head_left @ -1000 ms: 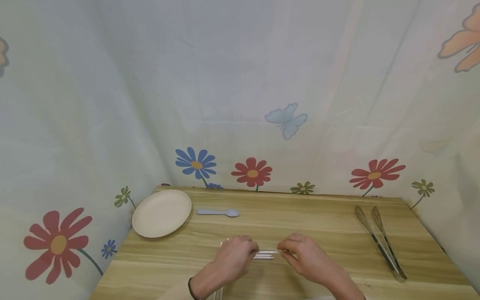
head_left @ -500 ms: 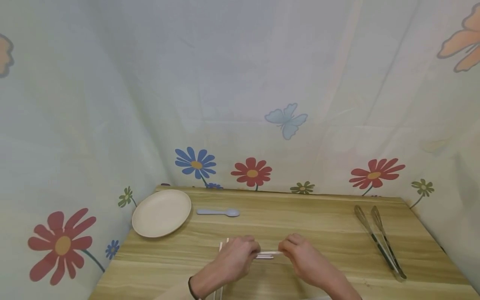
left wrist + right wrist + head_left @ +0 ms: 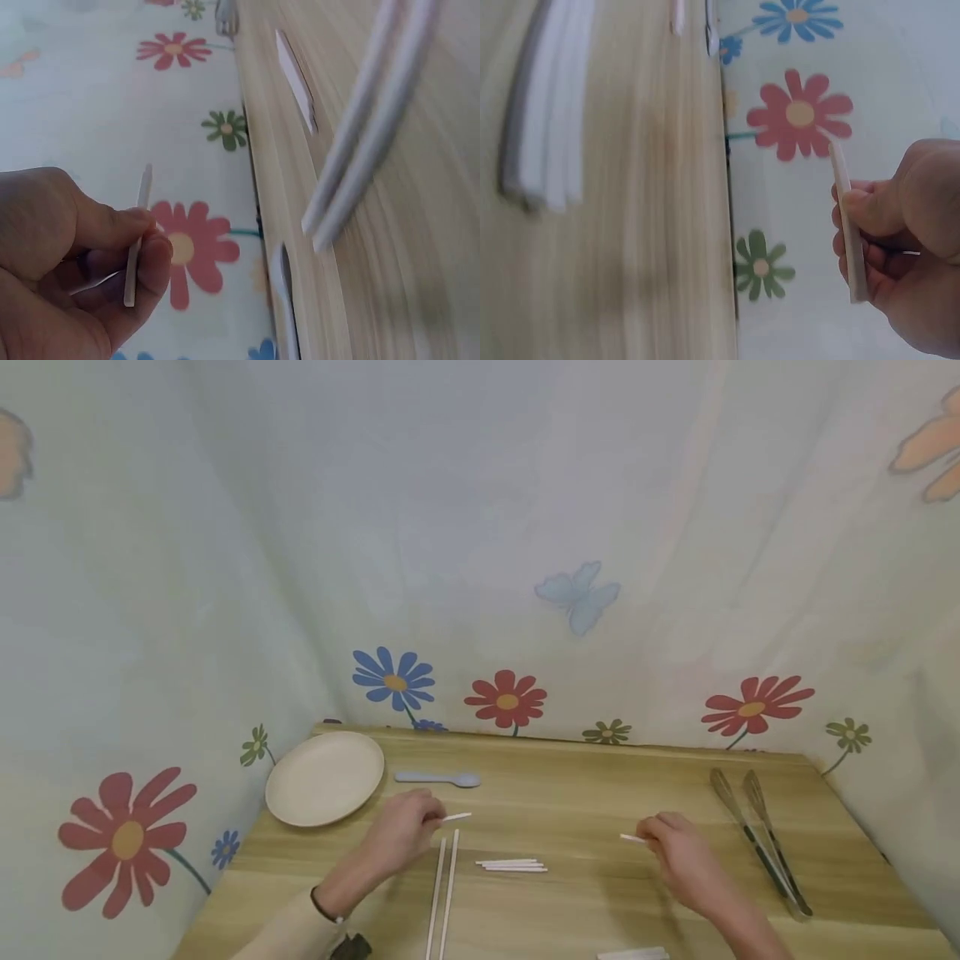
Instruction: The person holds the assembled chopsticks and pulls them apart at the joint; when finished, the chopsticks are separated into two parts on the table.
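My left hand (image 3: 399, 837) pinches a short white stick (image 3: 132, 274) between thumb and fingers, raised over the left side of the table. On the right, my right hand (image 3: 681, 856) pinches another short white stick (image 3: 847, 225), which runs along the fingers in the right wrist view. Several similar short white sticks (image 3: 513, 865) lie side by side on the wood between the hands. Two long white sticks (image 3: 443, 893) lie near my left forearm, pointing away from me. A bundle of white sticks (image 3: 633, 954) shows at the front edge of the head view, partly cut off.
A cream plate (image 3: 322, 781) sits at the back left of the wooden table (image 3: 585, 793). Beside it lies a pale lilac spoon (image 3: 437, 779). Metal tongs (image 3: 765, 852) with dark grips lie spread at the right. A flower-printed curtain (image 3: 465, 527) hangs behind.
My hands were close together with a white stick spanning between them. Now they are wide apart, each with a short stick, and the short sticks on the table are uncovered.
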{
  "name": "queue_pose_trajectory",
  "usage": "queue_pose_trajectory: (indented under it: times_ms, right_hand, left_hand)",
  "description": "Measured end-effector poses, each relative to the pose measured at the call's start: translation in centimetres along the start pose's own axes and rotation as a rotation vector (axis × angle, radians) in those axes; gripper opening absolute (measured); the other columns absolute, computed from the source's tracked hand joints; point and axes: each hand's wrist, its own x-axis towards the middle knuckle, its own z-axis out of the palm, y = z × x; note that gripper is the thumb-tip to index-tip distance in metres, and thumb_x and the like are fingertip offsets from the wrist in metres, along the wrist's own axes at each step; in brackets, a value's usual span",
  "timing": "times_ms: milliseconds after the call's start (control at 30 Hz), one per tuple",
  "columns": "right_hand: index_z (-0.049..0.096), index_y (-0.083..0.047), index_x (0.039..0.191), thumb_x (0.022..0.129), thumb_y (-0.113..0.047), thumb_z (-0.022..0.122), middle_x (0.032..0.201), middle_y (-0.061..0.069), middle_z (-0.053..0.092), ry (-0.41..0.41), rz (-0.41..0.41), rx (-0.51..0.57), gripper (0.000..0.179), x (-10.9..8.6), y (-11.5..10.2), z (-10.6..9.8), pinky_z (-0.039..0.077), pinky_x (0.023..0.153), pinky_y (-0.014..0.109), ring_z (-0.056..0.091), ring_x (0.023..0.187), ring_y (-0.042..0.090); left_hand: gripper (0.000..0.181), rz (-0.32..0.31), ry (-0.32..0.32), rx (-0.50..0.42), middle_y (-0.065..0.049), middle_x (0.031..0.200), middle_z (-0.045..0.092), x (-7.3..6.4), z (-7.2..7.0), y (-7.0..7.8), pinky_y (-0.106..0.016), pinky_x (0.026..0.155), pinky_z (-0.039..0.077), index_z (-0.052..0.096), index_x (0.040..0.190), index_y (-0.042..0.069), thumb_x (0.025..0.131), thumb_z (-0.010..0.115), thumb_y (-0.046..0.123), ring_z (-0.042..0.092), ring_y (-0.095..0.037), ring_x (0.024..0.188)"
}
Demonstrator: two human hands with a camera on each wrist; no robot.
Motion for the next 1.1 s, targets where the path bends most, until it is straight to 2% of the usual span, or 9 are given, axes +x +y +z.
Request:
queue_pose_trajectory:
  times_ms: [67,167,333,533,800,1100]
  right_hand:
    - [0.066,-0.014,0.086,0.076,0.007,0.073,0.082,-0.006,0.061,-0.017,-0.052,0.037,0.024,-0.1,-0.2,-0.2,0.051,0.065,0.029,0.058,0.077,0.013]
    - [0.067,-0.015,0.088,0.077,0.003,0.075,0.084,-0.009,0.063,-0.015,-0.138,0.100,0.022,0.1,-0.9,0.2,0.051,0.067,0.026,0.058,0.079,0.009]
    - [0.067,-0.016,0.084,0.071,0.006,0.078,0.082,-0.012,0.062,0.033,-0.135,0.145,0.027,0.4,-1.8,0.8,0.050,0.065,0.025,0.056,0.078,0.006]
    - [0.069,-0.015,0.085,0.074,0.004,0.076,0.082,-0.010,0.063,0.038,-0.129,0.170,0.023,0.3,-1.8,0.7,0.051,0.065,0.025,0.057,0.078,0.007]
    - [0.069,-0.017,0.087,0.076,0.003,0.075,0.083,-0.011,0.063,-0.029,-0.080,0.188,0.024,-0.1,-2.1,0.3,0.051,0.065,0.023,0.057,0.078,0.003]
    - [0.068,-0.017,0.086,0.075,0.004,0.075,0.084,-0.011,0.064,-0.046,-0.071,0.209,0.024,-0.4,-2.3,0.2,0.051,0.062,0.021,0.057,0.077,0.001]
  left_hand:
    - [0.006,0.060,-0.004,-0.039,0.005,0.073,0.060,0.2,0.3,0.0,-0.022,0.061,0.049,0.073,0.082,0.009,0.079,0.073,0.003,0.056,-0.008,0.067]
    - [0.005,0.131,-0.027,-0.080,0.005,0.073,0.060,0.5,0.8,0.6,-0.019,0.059,0.047,0.074,0.084,0.009,0.081,0.072,0.005,0.054,-0.005,0.066]
    - [0.005,0.117,-0.020,-0.068,0.006,0.072,0.060,0.5,1.3,1.3,-0.017,0.058,0.046,0.075,0.081,0.009,0.079,0.074,0.006,0.052,-0.002,0.065]
    - [0.005,0.122,-0.047,-0.062,0.003,0.075,0.067,0.7,1.5,1.8,-0.019,0.062,0.048,0.075,0.081,0.010,0.079,0.074,0.006,0.059,-0.008,0.068]
    - [0.005,0.141,-0.099,-0.080,0.003,0.077,0.070,1.0,2.5,2.3,-0.018,0.063,0.048,0.076,0.082,0.010,0.080,0.073,0.007,0.058,-0.005,0.069]
    - [0.009,0.139,-0.119,-0.086,0.002,0.077,0.067,1.3,3.2,2.7,-0.018,0.062,0.048,0.075,0.085,0.008,0.080,0.071,0.002,0.057,-0.005,0.069]
